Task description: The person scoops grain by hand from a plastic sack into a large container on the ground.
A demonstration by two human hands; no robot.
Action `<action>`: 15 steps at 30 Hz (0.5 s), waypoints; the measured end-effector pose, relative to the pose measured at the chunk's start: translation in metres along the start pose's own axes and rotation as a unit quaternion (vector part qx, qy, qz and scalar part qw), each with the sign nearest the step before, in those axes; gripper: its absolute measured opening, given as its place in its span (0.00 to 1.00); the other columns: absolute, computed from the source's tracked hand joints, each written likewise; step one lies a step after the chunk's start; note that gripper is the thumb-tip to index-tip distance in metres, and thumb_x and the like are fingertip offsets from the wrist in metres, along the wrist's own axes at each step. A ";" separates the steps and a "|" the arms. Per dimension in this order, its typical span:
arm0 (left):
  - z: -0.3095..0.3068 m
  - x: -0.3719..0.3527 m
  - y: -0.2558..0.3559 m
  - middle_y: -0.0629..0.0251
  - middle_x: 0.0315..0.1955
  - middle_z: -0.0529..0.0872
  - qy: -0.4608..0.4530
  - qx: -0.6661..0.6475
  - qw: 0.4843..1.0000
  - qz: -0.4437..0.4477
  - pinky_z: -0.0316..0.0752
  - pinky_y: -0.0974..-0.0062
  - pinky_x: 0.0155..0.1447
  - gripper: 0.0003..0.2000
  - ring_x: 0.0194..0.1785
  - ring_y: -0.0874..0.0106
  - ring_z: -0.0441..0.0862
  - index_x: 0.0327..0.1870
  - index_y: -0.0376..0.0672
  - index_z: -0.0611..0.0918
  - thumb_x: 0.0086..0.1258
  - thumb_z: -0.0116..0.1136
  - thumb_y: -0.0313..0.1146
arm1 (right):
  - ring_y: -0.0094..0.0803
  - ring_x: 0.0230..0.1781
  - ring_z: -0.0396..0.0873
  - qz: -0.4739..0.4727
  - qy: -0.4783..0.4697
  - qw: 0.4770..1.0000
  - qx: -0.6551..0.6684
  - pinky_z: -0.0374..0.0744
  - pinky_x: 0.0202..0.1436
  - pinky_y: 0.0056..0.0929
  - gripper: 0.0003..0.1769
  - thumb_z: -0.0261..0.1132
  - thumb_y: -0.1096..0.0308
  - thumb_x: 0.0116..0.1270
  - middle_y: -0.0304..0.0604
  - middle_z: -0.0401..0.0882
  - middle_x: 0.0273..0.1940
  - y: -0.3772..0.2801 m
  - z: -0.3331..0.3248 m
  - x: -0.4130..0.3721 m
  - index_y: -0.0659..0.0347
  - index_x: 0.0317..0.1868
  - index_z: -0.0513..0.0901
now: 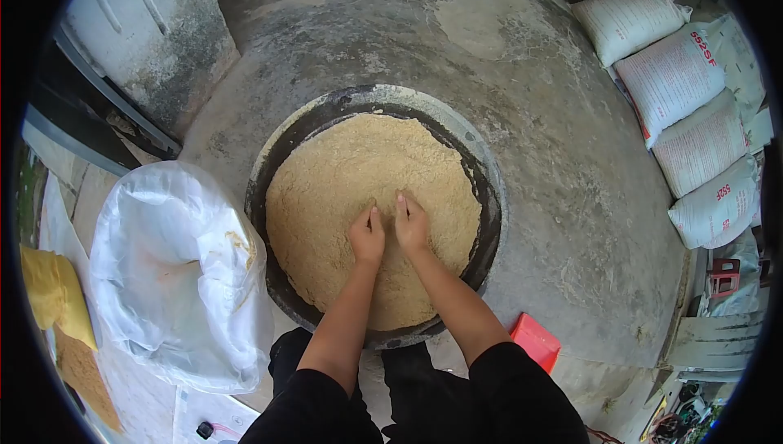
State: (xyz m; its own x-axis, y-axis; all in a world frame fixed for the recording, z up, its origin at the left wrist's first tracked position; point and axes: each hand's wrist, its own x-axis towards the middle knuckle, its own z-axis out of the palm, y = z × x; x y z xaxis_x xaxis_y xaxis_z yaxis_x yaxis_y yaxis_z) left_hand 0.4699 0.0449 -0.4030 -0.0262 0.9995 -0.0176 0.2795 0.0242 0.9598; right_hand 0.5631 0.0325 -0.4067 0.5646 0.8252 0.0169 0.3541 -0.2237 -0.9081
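A round dark tub (494, 168) with a pale, dusty rim stands on the floor in front of me. Tan, crumbly meal (371, 154) fills it almost to the top. Near the middle of the tub, my left hand (367, 236) is closed, thumb uppermost, with its curled fingers down in the meal. Just to its right, a small gap away, my right hand (412, 224) is curled the same way in the meal. The fingertips of both hands are hidden, so how much meal they hold does not show.
Left of the tub stands an open container lined with white plastic (175, 281). A yellow sack (57, 293) lies at far left. Several filled white sacks (673, 77) line the right side. A red plastic scoop or tray (536, 342) lies beside my right arm.
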 end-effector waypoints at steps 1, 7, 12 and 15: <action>-0.009 0.001 0.016 0.46 0.46 0.77 -0.046 0.002 0.994 -0.096 0.67 0.68 0.56 0.16 0.52 0.59 0.75 0.51 0.33 0.75 0.68 0.47 0.34 | 0.47 0.55 0.71 0.000 -0.004 1.000 -0.002 0.67 0.59 0.33 0.17 0.51 0.64 0.67 0.59 0.75 0.49 -0.009 -0.005 -0.001 0.69 0.45 0.78; -0.040 0.042 0.026 0.49 0.48 0.75 0.075 0.137 0.987 -0.028 0.65 0.63 0.56 0.15 0.51 0.59 0.73 0.48 0.35 0.75 0.65 0.50 0.35 | 0.47 0.48 0.75 -0.102 0.070 0.990 -0.063 0.72 0.53 0.34 0.16 0.54 0.61 0.65 0.57 0.77 0.44 -0.025 -0.034 0.047 0.67 0.42 0.78; -0.061 0.077 0.023 0.50 0.58 0.68 0.190 0.330 0.923 0.047 0.53 0.59 0.66 0.20 0.63 0.54 0.62 0.55 0.38 0.71 0.63 0.51 0.34 | 0.48 0.49 0.75 -0.115 0.117 0.976 -0.141 0.71 0.54 0.36 0.18 0.54 0.62 0.65 0.58 0.76 0.46 -0.014 -0.040 0.097 0.65 0.50 0.76; -0.078 0.056 0.014 0.47 0.57 0.69 0.133 0.252 0.954 0.088 0.54 0.61 0.67 0.21 0.63 0.52 0.62 0.56 0.35 0.70 0.63 0.51 0.34 | 0.51 0.50 0.73 -0.075 0.103 0.984 -0.125 0.70 0.56 0.37 0.22 0.54 0.59 0.64 0.58 0.75 0.47 -0.021 0.005 0.109 0.66 0.51 0.75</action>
State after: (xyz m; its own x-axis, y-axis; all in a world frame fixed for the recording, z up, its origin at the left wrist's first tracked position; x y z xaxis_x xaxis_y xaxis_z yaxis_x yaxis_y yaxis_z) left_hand 0.3979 0.0996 -0.3686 -0.1597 0.9502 0.2675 0.7270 -0.0700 0.6831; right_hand 0.6136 0.1296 -0.3880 0.6224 0.7417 0.2500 0.6021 -0.2495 -0.7584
